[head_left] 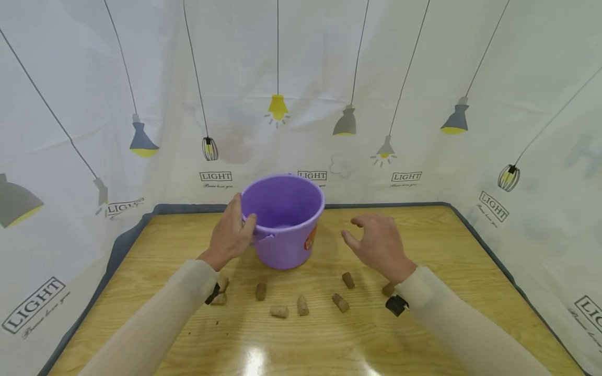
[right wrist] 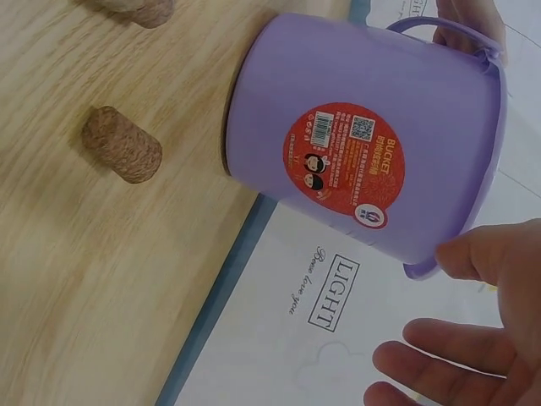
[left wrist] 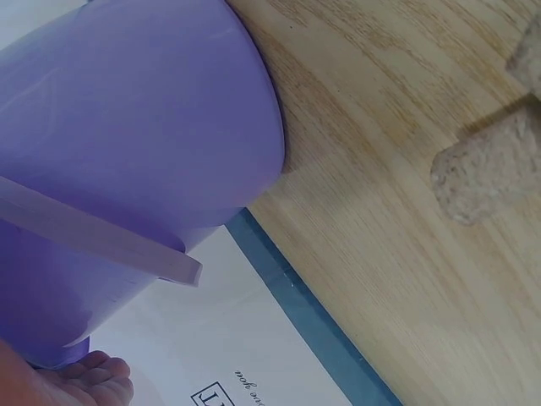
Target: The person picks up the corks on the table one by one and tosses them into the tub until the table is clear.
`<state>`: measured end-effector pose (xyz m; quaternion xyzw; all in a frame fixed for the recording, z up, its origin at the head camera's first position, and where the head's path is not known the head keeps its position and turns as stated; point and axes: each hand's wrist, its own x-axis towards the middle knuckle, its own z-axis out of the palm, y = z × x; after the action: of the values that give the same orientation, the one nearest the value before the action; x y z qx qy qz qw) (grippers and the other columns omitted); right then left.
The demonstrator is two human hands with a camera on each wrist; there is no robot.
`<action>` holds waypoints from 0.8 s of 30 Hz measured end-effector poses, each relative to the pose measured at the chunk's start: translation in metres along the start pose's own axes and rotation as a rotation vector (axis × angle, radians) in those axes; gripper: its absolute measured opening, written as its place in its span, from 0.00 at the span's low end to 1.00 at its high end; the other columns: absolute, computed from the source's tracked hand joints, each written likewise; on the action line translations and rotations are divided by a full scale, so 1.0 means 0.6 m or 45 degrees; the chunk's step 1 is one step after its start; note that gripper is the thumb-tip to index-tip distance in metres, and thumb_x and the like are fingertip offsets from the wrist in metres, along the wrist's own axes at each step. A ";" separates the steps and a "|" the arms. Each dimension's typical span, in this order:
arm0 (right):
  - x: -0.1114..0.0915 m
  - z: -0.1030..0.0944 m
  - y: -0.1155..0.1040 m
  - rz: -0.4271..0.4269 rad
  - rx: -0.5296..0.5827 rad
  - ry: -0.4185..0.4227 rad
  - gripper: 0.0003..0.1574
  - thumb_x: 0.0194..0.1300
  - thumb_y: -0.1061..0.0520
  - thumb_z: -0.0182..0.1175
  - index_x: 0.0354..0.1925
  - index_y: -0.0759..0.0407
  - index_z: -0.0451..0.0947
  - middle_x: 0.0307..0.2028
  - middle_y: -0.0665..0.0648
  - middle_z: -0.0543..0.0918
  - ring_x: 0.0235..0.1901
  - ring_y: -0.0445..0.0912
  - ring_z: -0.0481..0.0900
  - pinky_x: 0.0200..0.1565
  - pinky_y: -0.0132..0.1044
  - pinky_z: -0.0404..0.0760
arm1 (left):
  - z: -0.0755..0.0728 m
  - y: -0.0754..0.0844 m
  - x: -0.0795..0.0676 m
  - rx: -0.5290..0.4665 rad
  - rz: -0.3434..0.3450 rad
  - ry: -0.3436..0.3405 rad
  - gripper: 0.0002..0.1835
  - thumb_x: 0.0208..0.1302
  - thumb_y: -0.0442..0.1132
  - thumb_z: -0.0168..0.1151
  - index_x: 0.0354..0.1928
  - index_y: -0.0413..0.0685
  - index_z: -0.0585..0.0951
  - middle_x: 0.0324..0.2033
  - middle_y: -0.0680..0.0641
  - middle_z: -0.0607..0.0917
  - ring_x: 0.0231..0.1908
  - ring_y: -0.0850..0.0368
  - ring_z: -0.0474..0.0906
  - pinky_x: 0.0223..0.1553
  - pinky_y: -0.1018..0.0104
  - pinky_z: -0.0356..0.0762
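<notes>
A purple plastic bucket (head_left: 284, 245) stands upright toward the back of the wooden table. Its left rim is in the grip of my left hand (head_left: 231, 232), the thumb over the edge and the other fingers outside. On its side, the right wrist view shows a round red sticker (right wrist: 344, 166). To the right of the bucket, my right hand (head_left: 378, 244) hovers above the table, holding nothing, fingers spread and loosely bent. The bucket's handle (left wrist: 101, 237) hangs down on the left side.
Several corks lie scattered in front of the bucket, among them a cork (head_left: 279, 312) near the middle and a cork (head_left: 348, 280) below my right hand. More corks (head_left: 220, 291) lie partly behind my left wrist. A white curtain (head_left: 301, 62) printed with lamps surrounds the table (head_left: 301, 350).
</notes>
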<state>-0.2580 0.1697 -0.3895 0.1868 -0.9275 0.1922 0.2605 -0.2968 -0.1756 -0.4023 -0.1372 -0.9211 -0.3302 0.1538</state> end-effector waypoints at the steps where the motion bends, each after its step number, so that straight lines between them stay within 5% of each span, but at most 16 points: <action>1: -0.001 0.000 0.001 0.003 -0.002 -0.005 0.20 0.62 0.48 0.72 0.42 0.64 0.89 0.41 0.62 0.90 0.43 0.61 0.86 0.51 0.61 0.78 | 0.000 0.000 0.000 -0.001 -0.001 -0.001 0.42 0.77 0.51 0.43 0.81 0.34 0.44 0.77 0.31 0.55 0.74 0.34 0.57 0.71 0.37 0.59; 24: -0.026 0.003 0.030 0.059 -0.034 -0.078 0.23 0.64 0.46 0.70 0.45 0.64 0.88 0.42 0.63 0.90 0.43 0.61 0.85 0.50 0.62 0.78 | -0.001 0.002 -0.001 -0.003 0.008 0.003 0.42 0.76 0.51 0.43 0.81 0.34 0.44 0.77 0.31 0.55 0.73 0.33 0.58 0.71 0.37 0.59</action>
<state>-0.2545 0.1883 -0.4045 0.1676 -0.9416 0.1798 0.2299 -0.2958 -0.1751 -0.4017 -0.1396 -0.9201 -0.3310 0.1558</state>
